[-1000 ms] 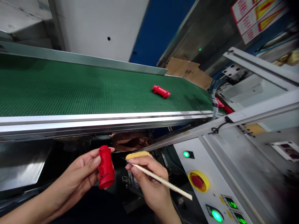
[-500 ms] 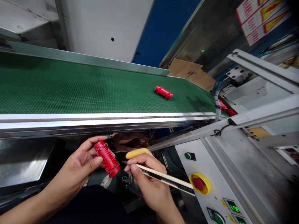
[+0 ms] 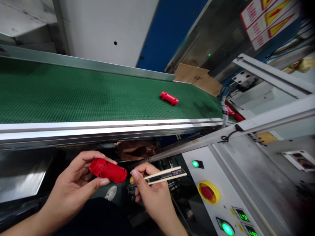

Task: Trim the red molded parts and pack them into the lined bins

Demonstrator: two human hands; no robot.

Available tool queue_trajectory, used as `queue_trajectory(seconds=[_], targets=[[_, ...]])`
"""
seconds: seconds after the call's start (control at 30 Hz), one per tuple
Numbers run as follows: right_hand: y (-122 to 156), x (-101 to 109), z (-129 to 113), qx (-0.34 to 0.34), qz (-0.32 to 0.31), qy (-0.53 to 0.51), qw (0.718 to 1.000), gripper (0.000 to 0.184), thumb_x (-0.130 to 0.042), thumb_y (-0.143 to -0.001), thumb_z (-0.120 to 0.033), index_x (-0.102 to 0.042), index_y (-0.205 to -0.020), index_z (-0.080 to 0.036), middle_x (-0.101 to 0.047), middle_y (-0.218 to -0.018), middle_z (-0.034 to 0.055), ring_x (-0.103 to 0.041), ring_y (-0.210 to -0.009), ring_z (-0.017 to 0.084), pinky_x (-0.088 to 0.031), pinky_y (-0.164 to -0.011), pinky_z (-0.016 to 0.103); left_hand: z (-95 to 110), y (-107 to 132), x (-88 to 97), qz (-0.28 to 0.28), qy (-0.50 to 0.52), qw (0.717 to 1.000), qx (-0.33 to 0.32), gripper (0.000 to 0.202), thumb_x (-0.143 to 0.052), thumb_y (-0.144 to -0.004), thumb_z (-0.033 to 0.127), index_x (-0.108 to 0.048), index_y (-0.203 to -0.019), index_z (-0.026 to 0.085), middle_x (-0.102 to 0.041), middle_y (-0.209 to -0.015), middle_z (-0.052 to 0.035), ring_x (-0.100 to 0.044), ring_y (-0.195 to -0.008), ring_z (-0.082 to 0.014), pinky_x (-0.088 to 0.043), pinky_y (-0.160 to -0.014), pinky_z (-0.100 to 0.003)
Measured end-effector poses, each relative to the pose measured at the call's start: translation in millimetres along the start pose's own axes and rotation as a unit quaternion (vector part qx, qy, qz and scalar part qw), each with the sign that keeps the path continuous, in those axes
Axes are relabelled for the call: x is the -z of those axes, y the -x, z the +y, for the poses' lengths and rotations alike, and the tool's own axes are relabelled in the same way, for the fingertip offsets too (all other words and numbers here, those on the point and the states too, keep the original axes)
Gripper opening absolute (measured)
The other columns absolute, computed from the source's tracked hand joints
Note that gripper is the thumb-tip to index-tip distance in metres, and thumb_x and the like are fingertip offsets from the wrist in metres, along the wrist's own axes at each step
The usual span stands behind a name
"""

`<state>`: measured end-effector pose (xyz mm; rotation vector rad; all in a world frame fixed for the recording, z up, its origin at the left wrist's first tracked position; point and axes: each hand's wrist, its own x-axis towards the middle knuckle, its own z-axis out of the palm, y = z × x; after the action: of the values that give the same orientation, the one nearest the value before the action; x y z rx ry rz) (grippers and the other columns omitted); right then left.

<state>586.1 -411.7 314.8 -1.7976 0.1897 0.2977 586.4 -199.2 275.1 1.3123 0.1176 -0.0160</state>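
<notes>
A person's left hand (image 3: 71, 186) cradles a red moulded plastic part (image 3: 107, 170) in a narrow grip, fingers curled under it and thumb across it, the part lying almost level in front of the body. Below it, a white shoe (image 3: 110, 193) shows on the floor, and a crumpled brown bag (image 3: 136, 150) sits beyond it under the conveyor frame. The right hand (image 3: 152, 193) pinches a slim cream-coloured cutter (image 3: 164, 175) with a black label, held close beside the red part; the tool's tip is hidden by the fingers, so any contact cannot be made out. A yellow sleeve, apparently a finger cot (image 3: 131, 180), shows at the fingertips. Overhead, a second red part (image 3: 169, 98) lies on the green conveyor belt (image 3: 73, 95). To the right, a control panel (image 3: 221, 177) carries a red emergency stop button (image 3: 207, 192) in a yellow collar and lit green lamps.
</notes>
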Motion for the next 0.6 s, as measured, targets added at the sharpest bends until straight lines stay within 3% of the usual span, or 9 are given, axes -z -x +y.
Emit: queue_trajectory(seconds=[0.17,0.4,0.6], targets=[[-1,-4,-3,-0.059,-0.04,-0.032,0.997,0.054,-0.075,-0.082,-0.07,-0.065,-0.086,-0.017,-0.056,-0.056,-0.0047,-0.05,-0.042,0.007,-0.046,-0.039,0.015,-3,1,2.8,-0.013,-0.033,0.999,-0.025,0.045,-0.092,-0.072,0.028,-0.068,-0.109,0.031,-0.079,-0.109,-0.007,-0.075,-0.099,-0.0292,-0.06,-0.086,-0.03],[-4,-11,-8,-0.064,-0.011,-0.085,0.994,0.056,-0.082,-0.076,-0.069,-0.065,-0.086,-0.016,-0.059,-0.055,-0.0043,-0.047,-0.037,0.005,-0.044,-0.036,0.014,-9,-7,4.4,-0.057,0.019,0.995,0.078,0.047,-0.094,-0.071,0.03,-0.061,-0.104,0.029,-0.079,-0.102,-0.0051,-0.076,-0.088,-0.024,-0.06,-0.072,-0.023],[-7,-12,-2,-0.064,-0.006,-0.086,0.994,0.058,-0.08,-0.075,-0.072,-0.064,-0.085,-0.017,-0.058,-0.053,-0.0047,-0.044,-0.034,0.005,-0.04,-0.032,0.014,-14,-8,3.6,-0.074,0.035,0.992,0.1,0.047,-0.093,-0.073,0.033,-0.059,-0.104,0.028,-0.078,-0.089,-0.003,-0.07,-0.074,-0.0181,-0.053,-0.062,-0.018]])
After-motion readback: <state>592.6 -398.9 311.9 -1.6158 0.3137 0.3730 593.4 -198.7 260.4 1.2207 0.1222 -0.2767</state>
